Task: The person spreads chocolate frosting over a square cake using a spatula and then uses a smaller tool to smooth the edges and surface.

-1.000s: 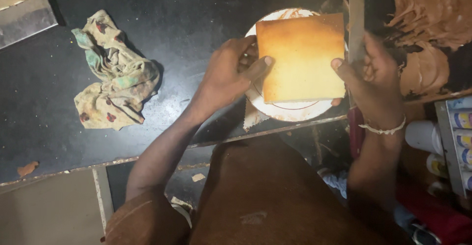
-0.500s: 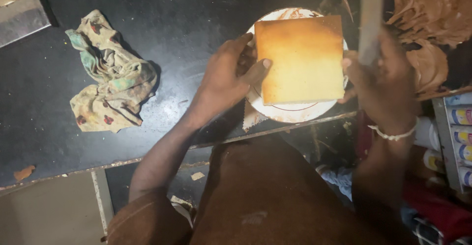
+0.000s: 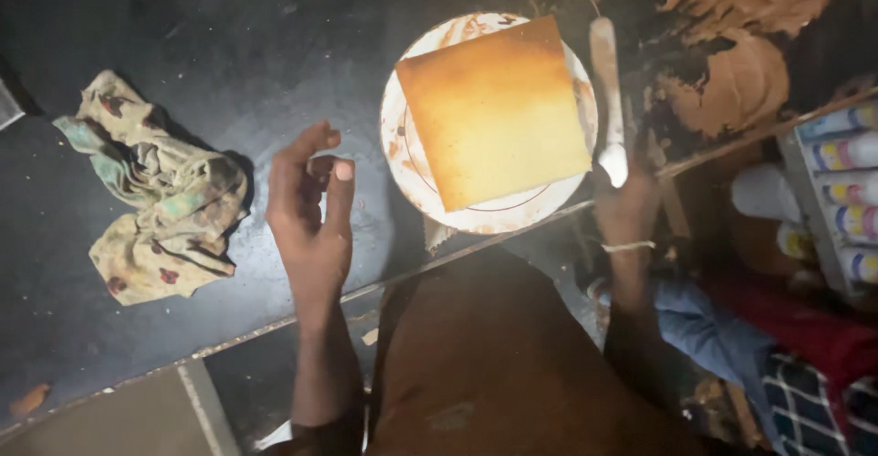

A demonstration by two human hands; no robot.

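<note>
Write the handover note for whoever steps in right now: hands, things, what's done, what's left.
Left hand: empty, fingers loosely curled, above the dark counter, clear of the plate.
Right hand: gripping a long spatula, blade lying beside the plate's right edge.
Square cake: golden, bare on top, sitting on the round white plate near the counter's front edge.
Brown cream: heaped to the right of the spatula.
Crumpled cloth: left on the counter.
Done: cake plated. Left: no cream on the cake yet.

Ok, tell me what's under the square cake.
The cake sits on a round white plate with brown smears on its rim; the plate rests on the dark counter. The plate's middle is covered by the cake, so it cannot be seen.
</note>
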